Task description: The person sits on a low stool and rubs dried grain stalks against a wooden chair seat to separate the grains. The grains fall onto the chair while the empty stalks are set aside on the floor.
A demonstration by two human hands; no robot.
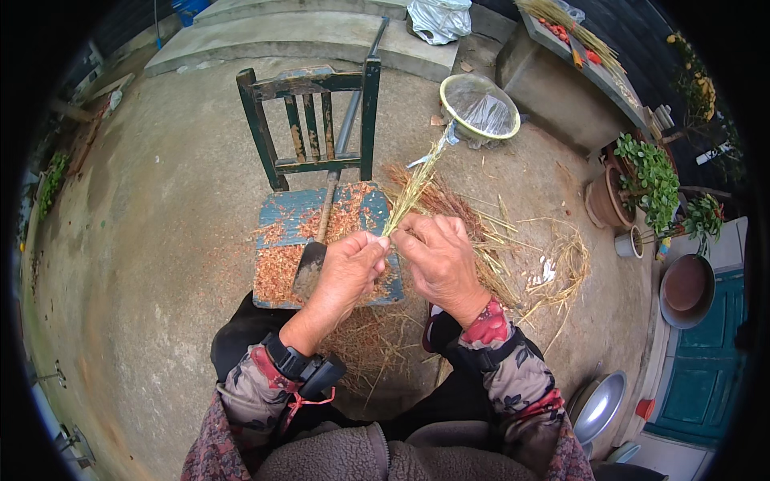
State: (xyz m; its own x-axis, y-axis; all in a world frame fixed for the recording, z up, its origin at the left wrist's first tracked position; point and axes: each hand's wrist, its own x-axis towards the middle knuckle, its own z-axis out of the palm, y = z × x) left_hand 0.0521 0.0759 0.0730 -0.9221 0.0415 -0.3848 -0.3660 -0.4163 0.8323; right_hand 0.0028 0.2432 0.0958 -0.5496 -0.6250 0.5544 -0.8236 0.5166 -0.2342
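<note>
My left hand (pixel 352 264) pinches the lower end of a bundle of pale, dry plant stalks (pixel 415 189). My right hand (pixel 442 258) grips the same stalks close beside it, fingertips nearly meeting. The loose tops point up and away from me. Beneath my hands is the blue wooden seat (pixel 286 213) of a worn chair, strewn with reddish seed husks (pixel 280 270). Across that seat lies a long-handled tool with a flat metal blade (pixel 310 270). Its handle (pixel 341 141) leans on the chair back (pixel 319 120). My left wrist partly covers the blade.
Reddish and straw-coloured stalks (pixel 445 210) lie right of the chair, near a loose straw coil (pixel 571 264). Farther off stands a plastic-lined basket (pixel 481 108). A concrete ledge (pixel 541 90), potted plants (pixel 646 174) and a metal basin (pixel 601 406) line the right. Steps (pixel 289 39) rise ahead.
</note>
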